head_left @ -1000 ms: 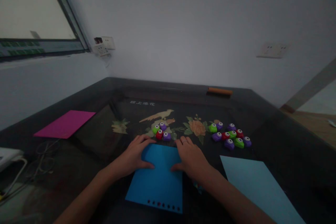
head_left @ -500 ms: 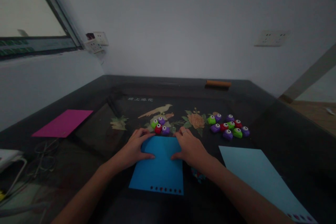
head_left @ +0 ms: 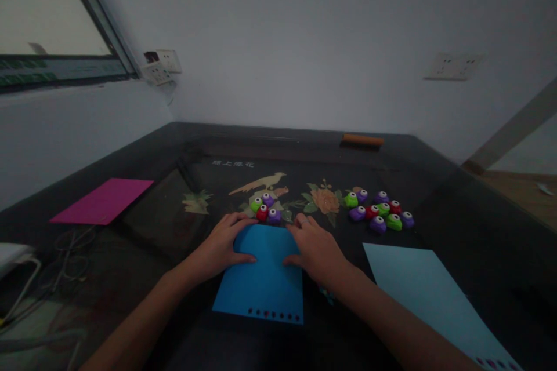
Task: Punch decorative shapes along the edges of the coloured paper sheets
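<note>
A bright blue sheet of paper (head_left: pixel 267 278) with a row of punched holes along its near edge lies on the dark table before me. My left hand (head_left: pixel 230 243) grips its far left corner, thumb on top and fingers curled at the edge. At the far right corner my right hand (head_left: pixel 311 243), with a ring on one finger, holds it the same way. Just beyond the far edge sits a small cluster of green, purple and red toy pieces (head_left: pixel 261 213) with eye shapes. Under my right wrist, a small blue patterned thing (head_left: pixel 327 295) is mostly hidden.
More eye-shaped pieces (head_left: pixel 383 208) lie at the right. A pale blue punched sheet (head_left: pixel 430 290) is near right, a pink sheet (head_left: pixel 104 202) far left. Cables (head_left: pixel 69 255) run along the left side. An orange-brown stick (head_left: pixel 362 139) lies near the wall.
The camera view has shifted slightly. Both hands keep nearly the same place on the blue sheet, and the right fingers have moved slightly left along its far edge.
</note>
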Demonstrator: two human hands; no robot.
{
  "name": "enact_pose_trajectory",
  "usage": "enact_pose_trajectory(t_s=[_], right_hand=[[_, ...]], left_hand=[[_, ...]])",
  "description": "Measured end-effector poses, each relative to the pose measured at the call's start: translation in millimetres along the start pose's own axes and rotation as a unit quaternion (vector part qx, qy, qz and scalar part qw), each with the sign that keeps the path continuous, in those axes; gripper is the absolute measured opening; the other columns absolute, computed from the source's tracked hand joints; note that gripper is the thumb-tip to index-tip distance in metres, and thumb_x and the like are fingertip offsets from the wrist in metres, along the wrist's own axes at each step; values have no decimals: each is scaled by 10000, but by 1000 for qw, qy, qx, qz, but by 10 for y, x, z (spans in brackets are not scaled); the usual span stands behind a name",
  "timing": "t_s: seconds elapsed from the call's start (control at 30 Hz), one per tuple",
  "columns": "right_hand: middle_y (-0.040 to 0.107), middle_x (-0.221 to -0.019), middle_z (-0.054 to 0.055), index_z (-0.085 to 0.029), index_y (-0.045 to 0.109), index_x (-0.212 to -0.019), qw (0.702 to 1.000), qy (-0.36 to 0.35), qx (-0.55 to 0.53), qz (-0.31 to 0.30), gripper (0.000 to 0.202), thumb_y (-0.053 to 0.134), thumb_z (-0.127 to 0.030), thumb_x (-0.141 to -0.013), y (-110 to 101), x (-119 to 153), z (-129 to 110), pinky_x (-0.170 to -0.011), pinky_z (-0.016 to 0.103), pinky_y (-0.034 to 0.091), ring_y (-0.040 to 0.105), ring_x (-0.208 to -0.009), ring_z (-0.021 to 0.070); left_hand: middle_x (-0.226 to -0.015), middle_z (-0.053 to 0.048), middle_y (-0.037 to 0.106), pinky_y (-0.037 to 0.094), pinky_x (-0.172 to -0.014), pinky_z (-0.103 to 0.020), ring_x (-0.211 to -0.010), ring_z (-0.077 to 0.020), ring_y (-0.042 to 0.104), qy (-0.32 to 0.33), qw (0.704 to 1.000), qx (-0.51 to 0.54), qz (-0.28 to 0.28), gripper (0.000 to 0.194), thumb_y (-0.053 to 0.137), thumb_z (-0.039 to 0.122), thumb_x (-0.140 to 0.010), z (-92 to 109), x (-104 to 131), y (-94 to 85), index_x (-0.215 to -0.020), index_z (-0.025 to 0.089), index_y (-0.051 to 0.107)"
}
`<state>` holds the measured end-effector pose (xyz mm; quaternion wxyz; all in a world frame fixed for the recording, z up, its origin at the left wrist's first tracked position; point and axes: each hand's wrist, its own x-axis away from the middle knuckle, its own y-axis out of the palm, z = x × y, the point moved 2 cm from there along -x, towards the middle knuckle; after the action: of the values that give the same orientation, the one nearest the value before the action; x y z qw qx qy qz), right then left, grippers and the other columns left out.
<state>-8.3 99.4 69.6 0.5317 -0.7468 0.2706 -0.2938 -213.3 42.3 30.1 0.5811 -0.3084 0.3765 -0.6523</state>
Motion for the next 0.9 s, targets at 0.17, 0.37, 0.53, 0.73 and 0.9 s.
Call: enact_pose_trajectory(t_s=[0.17, 0.37, 0.53, 0.73, 0.9], right_hand=[[509, -1148, 108, -189, 524, -1108, 1000, -1, -9, 24, 492, 713, -287, -665, 29, -3, 42, -753, 384, 462, 494, -1045, 276], [560, -1027, 56, -204, 535, -955, 998, 9, -30, 54, 262, 638, -208, -713, 55, -33, 127, -694, 319, 426, 528, -965, 229], [589, -898, 37, -195, 582, -828, 994, 19, -94, 53, 120, 626, -221, -719, 67, -88, 207, -672, 294, 389, 554, -841, 195], [597, -716, 24, -156, 557, -692, 959, 23, -279, 36, 81, 599, -211, -733, -21, -106, 229, -589, 267, 398, 561, -671, 151], [661, -773, 50, -127, 578, -773, 858, 19, -514, -6, 106, 601, -223, -734, -91, -116, 271, -613, 284, 469, 612, -672, 150]], left_hand=[[-1187, -66, 498, 371, -924, -441, -1107, -286, 441, 7, 1000, 10, 9, 597, 702, 428, -631, 48, -7, -20, -1170, 271, 496], [-1147, -68, 504, 391, -892, -444, -1085, -294, 449, -9, 999, 24, 22, 543, 717, 397, -605, 70, -5, -17, -1081, 241, 508], [-1126, -67, 506, 396, -888, -441, -1081, -297, 453, -8, 999, 26, 27, 521, 722, 397, -602, 70, -5, -16, -1051, 233, 514], [-1138, -66, 522, 429, -872, -436, -1059, -282, 506, -35, 993, 106, 47, 553, 698, 379, -654, 90, 4, -92, -1136, 246, 462], [-1189, -96, 528, 513, -752, -391, -943, -243, 598, -100, 941, 309, 98, 705, 643, 383, -717, 127, -5, -149, -1306, 262, 275]])
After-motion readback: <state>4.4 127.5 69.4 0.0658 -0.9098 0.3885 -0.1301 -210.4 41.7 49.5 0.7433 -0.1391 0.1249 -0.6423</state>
